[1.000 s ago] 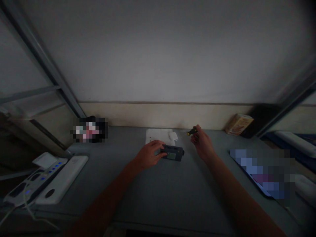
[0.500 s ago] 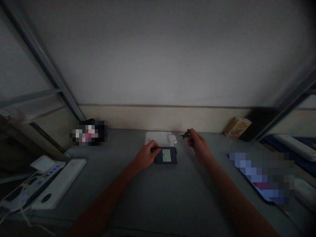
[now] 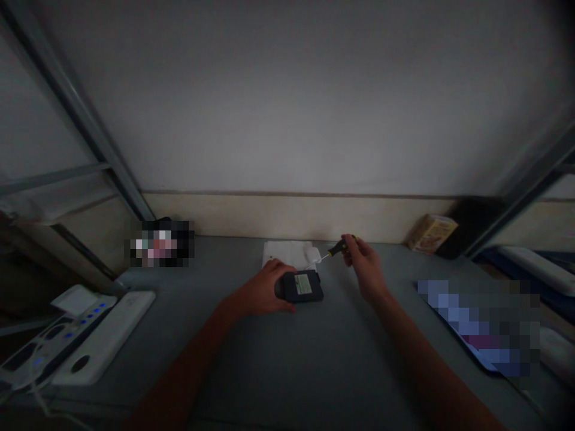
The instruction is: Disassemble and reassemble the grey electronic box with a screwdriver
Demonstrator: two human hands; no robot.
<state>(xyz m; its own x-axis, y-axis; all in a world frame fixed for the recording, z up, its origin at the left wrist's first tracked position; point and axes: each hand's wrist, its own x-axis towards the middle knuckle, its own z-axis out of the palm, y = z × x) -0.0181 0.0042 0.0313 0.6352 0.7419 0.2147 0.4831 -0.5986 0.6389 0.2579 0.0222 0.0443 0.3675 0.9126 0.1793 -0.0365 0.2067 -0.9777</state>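
Observation:
A flat dark box-shaped device (image 3: 314,293) with a pale label on top lies at the middle of the grey table. My left hand (image 3: 268,287) grips its left end, fingers at the far edge and thumb at the near edge. To the right, my right hand (image 3: 365,266) holds a screwdriver (image 3: 336,247) by its black and yellow handle. The thin shaft points down and left toward the device's far edge; whether the tip touches it I cannot tell. Behind the device lies a white sheet of paper (image 3: 287,251), with a small white item at its right end.
On the left lie a power strip (image 3: 85,323) with blue lights and a long white case (image 3: 112,335), with cables near the edge. A blurred dark object (image 3: 182,239) stands at the back left. At the right are a small box (image 3: 432,233) and a blurred blue-edged item (image 3: 467,326).
My left hand has gone from pinching the device's upper left corner to spanning its left end, and the device has tilted slightly. My right hand holds the screwdriver in nearly the same place.

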